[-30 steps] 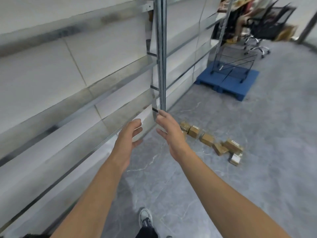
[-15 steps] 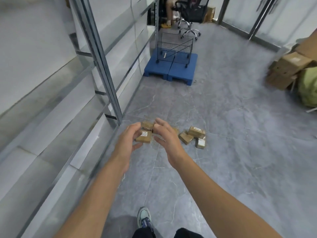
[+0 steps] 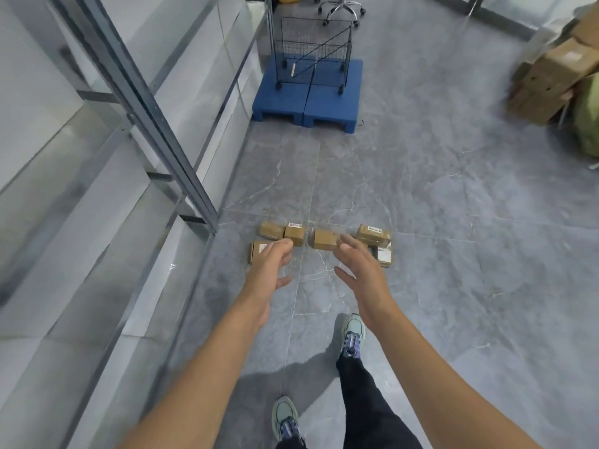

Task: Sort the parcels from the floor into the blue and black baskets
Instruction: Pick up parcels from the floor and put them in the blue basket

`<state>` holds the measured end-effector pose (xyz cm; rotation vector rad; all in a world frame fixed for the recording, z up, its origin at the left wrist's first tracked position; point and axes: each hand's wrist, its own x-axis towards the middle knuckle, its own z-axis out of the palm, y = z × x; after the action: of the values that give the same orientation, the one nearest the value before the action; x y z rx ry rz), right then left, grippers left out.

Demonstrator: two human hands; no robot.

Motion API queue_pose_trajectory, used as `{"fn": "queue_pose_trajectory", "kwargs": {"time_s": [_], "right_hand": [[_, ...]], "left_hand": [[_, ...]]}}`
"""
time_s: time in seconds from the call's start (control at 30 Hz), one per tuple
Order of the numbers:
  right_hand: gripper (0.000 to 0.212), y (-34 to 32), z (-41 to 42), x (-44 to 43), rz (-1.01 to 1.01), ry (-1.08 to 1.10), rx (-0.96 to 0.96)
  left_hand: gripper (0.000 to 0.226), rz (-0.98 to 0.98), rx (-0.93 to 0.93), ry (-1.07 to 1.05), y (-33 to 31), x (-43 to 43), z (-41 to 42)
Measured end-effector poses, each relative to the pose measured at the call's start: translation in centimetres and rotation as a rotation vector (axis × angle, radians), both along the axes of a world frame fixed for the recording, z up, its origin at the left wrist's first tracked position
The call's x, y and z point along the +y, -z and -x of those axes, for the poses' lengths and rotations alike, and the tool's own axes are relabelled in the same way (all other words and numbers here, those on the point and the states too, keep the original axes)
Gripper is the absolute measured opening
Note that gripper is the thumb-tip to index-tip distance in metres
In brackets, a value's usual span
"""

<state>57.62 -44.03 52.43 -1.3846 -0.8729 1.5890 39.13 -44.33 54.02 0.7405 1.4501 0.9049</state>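
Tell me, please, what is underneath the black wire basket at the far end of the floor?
The black wire basket stands on its casters on two blue pallets set side by side. What lies beneath the pallets is hidden.

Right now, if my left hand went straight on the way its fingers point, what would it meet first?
Probably the small labelled parcel just beyond the left hand's fingers. A second parcel lies partly hidden behind the hand. How high the hand is above the floor is unclear.

A stockroom: metal shelving (image 3: 136,102), stacked cartons (image 3: 551,76), pallet (image 3: 308,102).
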Motion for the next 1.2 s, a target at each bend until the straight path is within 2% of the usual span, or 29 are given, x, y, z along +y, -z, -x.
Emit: {"fn": "queue_pose_trajectory", "kwargs": {"time_s": [0.13, 0.23, 0.43, 0.57, 0.7, 0.8, 0.93, 1.07, 1.13, 1.2], "right_hand": [[0.064, 3.2, -3.1, 6.2, 0.072, 0.028, -0.006], [0.069, 5.8, -5.6, 11.5, 0.111, 0.019, -0.017], [0.08, 10.9, -9.4, 20.5, 0.192, 0.038, -0.027], [0.066, 15.4, -10.5, 25.4, 0.254, 0.078, -0.033], [0.033, 21.2, -10.3, 29.3, 0.315, 0.128, -0.035], [0.03, 26.3, -9.4, 32.2, 0.378, 0.168, -0.055], [0.046, 33.8, -8.0, 36.1, 0.465, 0.201, -0.103], [0.049, 41.1, -7.2, 39.9, 0.54, 0.205, -0.15], [0.045, 44.4, -7.1, 41.5, 0.563, 0.191, -0.161], [0.029, 47.4, -7.1, 42.8, 0.588, 0.184, -0.169]], "left_hand": [[0.026, 0.057, 0.022, -0.016, 2.7, 6.2, -1.9], [0.016, 0.099, 0.038, -0.027, 4.9, 11.2, -4.0], [0.014, 0.197, 0.056, -0.04, 9.9, 19.8, -7.7], [0.013, 0.251, 0.075, 0.013, 14.4, 24.2, -8.8], [0.015, 0.33, 0.088, 0.049, 20.6, 28.6, -8.8], [0.012, 0.387, 0.091, 0.06, 26.2, 32.5, -8.2], [0.011, 0.471, 0.063, 0.074, 33.7, 37.4, -6.8], [0.017, 0.53, 0.068, 0.135, 41.3, 42.1, -5.5], [0.023, 0.561, 0.089, 0.18, 44.9, 44.1, -5.2], [0.026, 0.597, 0.108, 0.21, 48.4, 45.6, -5.2]]}}
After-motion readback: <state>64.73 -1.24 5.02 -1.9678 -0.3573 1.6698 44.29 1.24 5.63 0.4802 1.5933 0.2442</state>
